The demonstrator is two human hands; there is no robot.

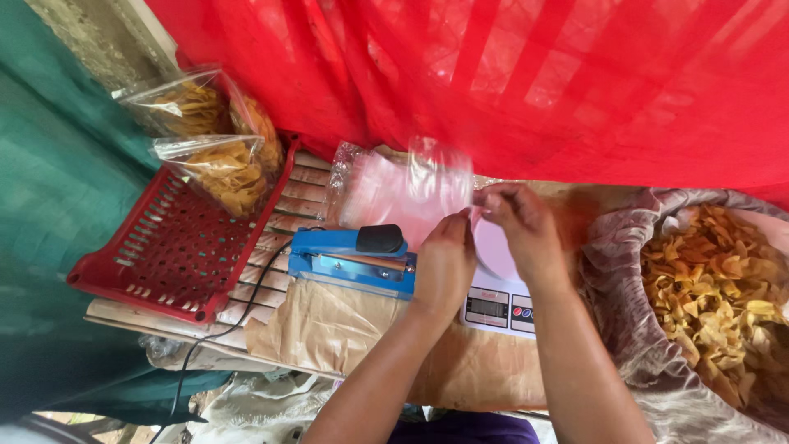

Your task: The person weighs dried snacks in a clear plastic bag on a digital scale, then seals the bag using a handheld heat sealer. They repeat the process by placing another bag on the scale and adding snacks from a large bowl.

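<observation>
I've got both hands up over the white kitchen scale (499,298), pinching a clear plastic bag (440,177) between them: left hand (445,265) has its fingertips closed on the bag's lower edge, right hand (521,228) nips the same edge just beside it. The bag is blurred, standing up above the fingers. Blue heat sealer (349,260) sits just left; red basket (160,255) holds filled chip bags (222,168); sack of loose chips (715,296) at right.

soft red-tinted daylight, motion blur at centre

the scene is lit evenly by daylight filtered through the translucent red fabric sheet (509,74). shadows are kept faint. the clear thin plastic bag (440,168) is smeared by motion blur, and the edges are slightly stretched.
</observation>
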